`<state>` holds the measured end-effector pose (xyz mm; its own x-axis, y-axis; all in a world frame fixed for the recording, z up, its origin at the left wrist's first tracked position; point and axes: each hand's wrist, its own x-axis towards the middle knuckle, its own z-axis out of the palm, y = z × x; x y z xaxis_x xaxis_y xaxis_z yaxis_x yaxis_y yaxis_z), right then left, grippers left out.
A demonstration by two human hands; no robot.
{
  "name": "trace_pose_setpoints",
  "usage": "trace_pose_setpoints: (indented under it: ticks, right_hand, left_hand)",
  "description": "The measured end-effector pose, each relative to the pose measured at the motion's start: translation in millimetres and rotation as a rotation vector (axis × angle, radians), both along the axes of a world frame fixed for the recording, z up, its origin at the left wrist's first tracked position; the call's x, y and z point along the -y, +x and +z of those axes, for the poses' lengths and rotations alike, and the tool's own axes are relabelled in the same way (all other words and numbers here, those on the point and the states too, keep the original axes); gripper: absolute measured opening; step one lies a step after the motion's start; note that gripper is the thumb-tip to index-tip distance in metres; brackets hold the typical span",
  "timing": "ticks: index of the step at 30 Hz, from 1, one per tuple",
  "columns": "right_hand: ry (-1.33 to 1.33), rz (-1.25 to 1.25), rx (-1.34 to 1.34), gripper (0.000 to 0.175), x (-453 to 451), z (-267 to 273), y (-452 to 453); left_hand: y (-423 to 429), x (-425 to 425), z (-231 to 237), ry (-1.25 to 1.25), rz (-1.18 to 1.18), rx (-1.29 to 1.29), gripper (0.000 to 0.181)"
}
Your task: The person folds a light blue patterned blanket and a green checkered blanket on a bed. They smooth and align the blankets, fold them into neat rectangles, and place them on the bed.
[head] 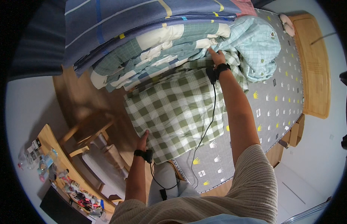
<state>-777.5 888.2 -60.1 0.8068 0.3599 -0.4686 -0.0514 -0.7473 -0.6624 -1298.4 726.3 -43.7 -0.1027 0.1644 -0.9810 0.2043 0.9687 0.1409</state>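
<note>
A green and white checked cloth [179, 112], folded flat, lies across the near part of the bed with its left side over the edge. My left hand [143, 141] touches its lower left edge, thumb on top, fingers hidden beneath. Farther up, my right hand [217, 57] reaches to where the checked cloth meets a stack of folded green and white quilts [162, 47]; its grip is unclear. Next to that hand lies a crumpled light blue checked cloth [254, 44]. A folded dark blue striped blanket [120, 22] rests over the quilts.
The bed has a grey crown-patterned cover [271, 103] and a wooden headboard [312, 64]. At the left stand a wooden chair with a grey cushion [103, 168] and a cluttered desk [86, 183]. Cardboard boxes [295, 131] stand beyond the bed. Black cables run from both wrists.
</note>
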Motion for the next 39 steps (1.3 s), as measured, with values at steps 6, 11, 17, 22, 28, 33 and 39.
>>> trace_pose_setpoints:
  ticks: [6,11,17,22,28,33,39]
  right_hand:
    - [0.039,-0.086,-0.111,0.051,27,-20,25]
    - [0.048,0.174,0.165,0.059,70,-21,45]
    - [0.378,-0.422,0.053,0.045,114,47,57]
    - [0.355,-0.229,0.340,0.033,170,114,69]
    - [0.755,-0.579,0.132,0.029,228,210,65]
    - [0.825,-0.511,0.140,0.023,307,296,53]
    - [0.989,-0.458,0.102,0.015,420,372,16]
  left_hand:
    - [-15,15,-11,0.203,0.051,0.159,0.080]
    - [-25,21,-9,0.273,-0.056,0.098,0.087]
    - [-42,26,-7,0.360,-0.125,0.108,0.064]
    - [-60,46,-12,0.363,-0.079,0.078,0.046]
    - [-64,71,17,0.440,0.047,0.120,0.041]
    - [-60,95,50,0.485,-0.016,0.241,0.037]
    - [-42,138,117,0.538,0.003,0.399,0.033]
